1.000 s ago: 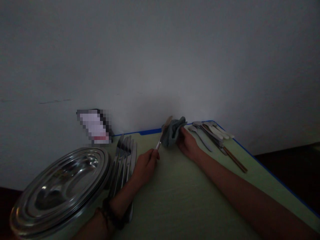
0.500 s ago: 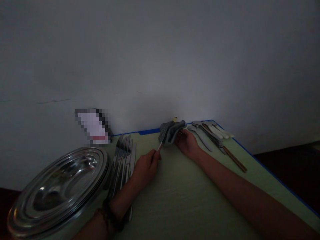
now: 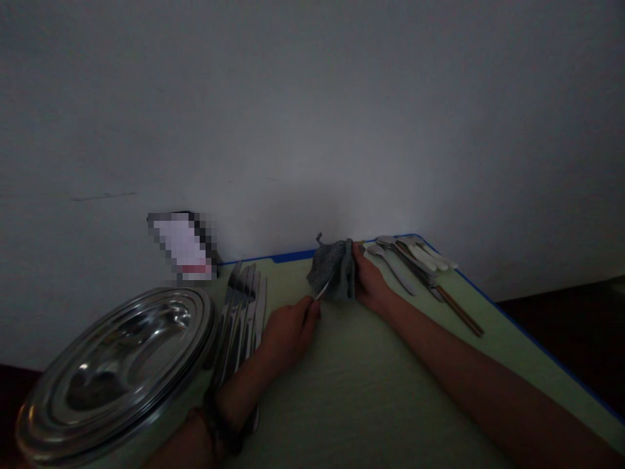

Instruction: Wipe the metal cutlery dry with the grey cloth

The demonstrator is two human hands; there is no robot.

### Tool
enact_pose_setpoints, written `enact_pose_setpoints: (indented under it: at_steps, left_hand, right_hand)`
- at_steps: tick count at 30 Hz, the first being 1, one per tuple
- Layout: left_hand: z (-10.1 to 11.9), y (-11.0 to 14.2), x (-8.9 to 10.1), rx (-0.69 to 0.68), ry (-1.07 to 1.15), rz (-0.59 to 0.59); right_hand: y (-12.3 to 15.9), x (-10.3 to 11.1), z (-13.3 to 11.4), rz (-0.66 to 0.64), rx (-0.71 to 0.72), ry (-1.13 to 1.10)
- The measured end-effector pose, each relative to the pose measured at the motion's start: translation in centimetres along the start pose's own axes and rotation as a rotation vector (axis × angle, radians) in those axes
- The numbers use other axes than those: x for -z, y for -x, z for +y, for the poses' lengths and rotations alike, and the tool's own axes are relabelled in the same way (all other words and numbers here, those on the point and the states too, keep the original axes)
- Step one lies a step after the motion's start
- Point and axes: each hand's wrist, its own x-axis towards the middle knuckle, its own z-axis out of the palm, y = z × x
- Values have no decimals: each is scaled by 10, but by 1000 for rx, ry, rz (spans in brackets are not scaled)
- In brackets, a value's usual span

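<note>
My left hand (image 3: 291, 331) is closed around one end of a slim metal piece of cutlery (image 3: 323, 290). Its far end goes into a grey cloth (image 3: 328, 264), so I cannot tell whether it is a spoon, fork or knife. My right hand (image 3: 368, 279) grips the cloth from the right side, fingers partly hidden behind it. Just right of that hand lies a spoon (image 3: 390, 268) on the green tabletop (image 3: 342, 391). Both hands are held low above the table near its far edge.
Stacked steel divided plates (image 3: 122, 365) stand at the left. Several table knives (image 3: 249, 312) lie beside them. More spoons, white-handled cutlery (image 3: 430, 258) and brown chopsticks (image 3: 459, 311) lie at the right. A blurred phone-like object (image 3: 181, 244) leans on the wall (image 3: 312, 117).
The cloth has turned and now hangs lower and more spread out. My right hand has shifted slightly to the right and up around it. My left hand has moved a little rightward.
</note>
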Motion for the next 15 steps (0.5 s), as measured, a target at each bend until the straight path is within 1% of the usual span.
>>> enact_pose_setpoints:
  at_steps: [3, 5, 11, 13, 15]
  left_hand:
    - [0, 0, 0, 0, -16, -13]
    - [0, -1, 0, 5, -10, -22]
    - [0, -1, 0, 24, -15, -33]
    - [0, -1, 1, 17, -11, -38]
    - [-1, -1, 2, -2, 18, -45]
  right_hand:
    - [-2, 2, 4, 100, 58, 69]
    - [-1, 2, 5, 126, 84, 96]
    - [1, -1, 5, 149, 108, 134]
    - [-1, 0, 5, 191, 133, 127]
    - [-3, 1, 5, 264, 171, 91]
